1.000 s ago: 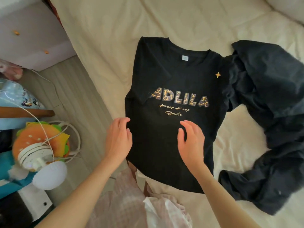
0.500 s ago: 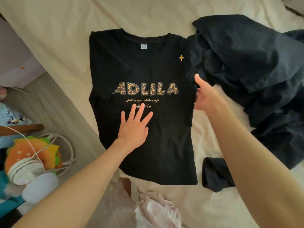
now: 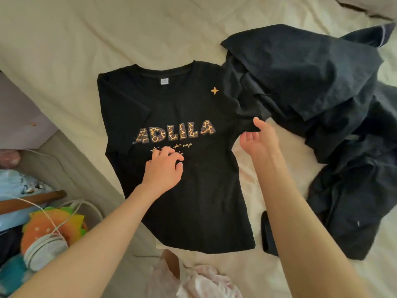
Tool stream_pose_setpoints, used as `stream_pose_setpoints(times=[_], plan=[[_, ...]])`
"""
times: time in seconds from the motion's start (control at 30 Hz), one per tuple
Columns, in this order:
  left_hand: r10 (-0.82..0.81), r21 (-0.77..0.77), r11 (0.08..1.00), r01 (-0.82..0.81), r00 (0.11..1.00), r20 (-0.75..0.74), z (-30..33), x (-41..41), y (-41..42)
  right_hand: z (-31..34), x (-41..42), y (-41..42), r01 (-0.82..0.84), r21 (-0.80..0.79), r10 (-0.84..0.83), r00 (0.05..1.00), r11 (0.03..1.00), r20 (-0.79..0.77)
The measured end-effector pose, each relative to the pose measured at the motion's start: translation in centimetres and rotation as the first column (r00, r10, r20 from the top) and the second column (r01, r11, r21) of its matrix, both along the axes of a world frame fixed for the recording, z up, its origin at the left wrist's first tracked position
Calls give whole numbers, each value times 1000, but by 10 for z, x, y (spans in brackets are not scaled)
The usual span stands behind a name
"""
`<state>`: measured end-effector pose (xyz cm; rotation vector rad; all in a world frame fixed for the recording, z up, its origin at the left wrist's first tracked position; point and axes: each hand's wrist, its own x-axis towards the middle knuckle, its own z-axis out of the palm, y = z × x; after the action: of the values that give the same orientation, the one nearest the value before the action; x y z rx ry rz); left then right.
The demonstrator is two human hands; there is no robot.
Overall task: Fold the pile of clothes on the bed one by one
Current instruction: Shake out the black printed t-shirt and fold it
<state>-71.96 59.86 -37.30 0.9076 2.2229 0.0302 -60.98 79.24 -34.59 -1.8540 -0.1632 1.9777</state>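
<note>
Black T-shirt: lies face up and flat on the cream bed sheet, collar toward the far side of the bed, hem toward the person, so its long axis runs away from the wearer with a slight lean to the left at the top. Landmark for this entry: the leopard-print lettering across the chest. Left hand: just below the lettering, on the shirt's mid-front, fingers curled and bunched with the tips on the fabric over the small script line; whether it pinches cloth or only presses cannot be told. Right hand: to the right of the lettering, at the shirt's right edge where the sleeve runs out; fingers loosely spread and half-bent, thumb tip up against the sleeve cloth, nothing enclosed. Dark garment pile: further right of the lettering, crumpled, overlapping or touching the sleeve at its upper part, the boundary between the two dark cloths being hard to read. Judgement: the sleeve lies immediately beyond the right fingertips, up and to the right, so the right hand is plainly the nearer for drawing it inward across the lettering, the left serving as anchor. Risk: catching the neighbouring dark cloth with the sleeve.
</note>
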Motion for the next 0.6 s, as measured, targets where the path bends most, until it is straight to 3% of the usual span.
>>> stream_pose_setpoints(times=[0.07,0.1,0.13,0.17,0.2,0.27,0.3,0.33,0.4,0.5,0.57,0.6], plan=[[152,109,981,-160,986,75,3,-8,15,5,-6,4,54,179,-50,998,982,-28],[261,150,947,-283,953,153,6,-13,26,8,-12,1,-29,344,17,999,939,37],[383,166,886,-432,886,263,11,-18,36,12,-19,-6,-222,521,128,969,824,211],[494,149,793,-591,766,411,16,-23,47,14,-24,-16,-454,664,207,884,594,419],[565,94,673,-734,593,574,21,-29,57,11,-26,-26,-616,735,232,788,284,571],[551,-67,443,-894,213,807,30,-40,69,-2,-19,-46,-722,648,237,603,-245,762],[515,-131,375,-918,89,853,34,-45,74,-10,-12,-53,-726,543,223,498,-422,838],[503,-159,370,-916,54,863,36,-48,78,-19,-4,-58,-725,429,212,376,-539,902],[541,-120,479,-870,185,820,33,-53,90,-34,14,-63,-718,292,210,204,-633,956],[543,3,688,-726,517,661,21,-60,108,-41,31,-68,-722,342,292,200,-601,935],[499,57,767,-639,650,574,15,-64,115,-38,36,-73,-786,416,411,228,-457,883],[493,76,778,-623,682,541,12,-66,117,-35,37,-74,-850,438,502,254,-292,827]])
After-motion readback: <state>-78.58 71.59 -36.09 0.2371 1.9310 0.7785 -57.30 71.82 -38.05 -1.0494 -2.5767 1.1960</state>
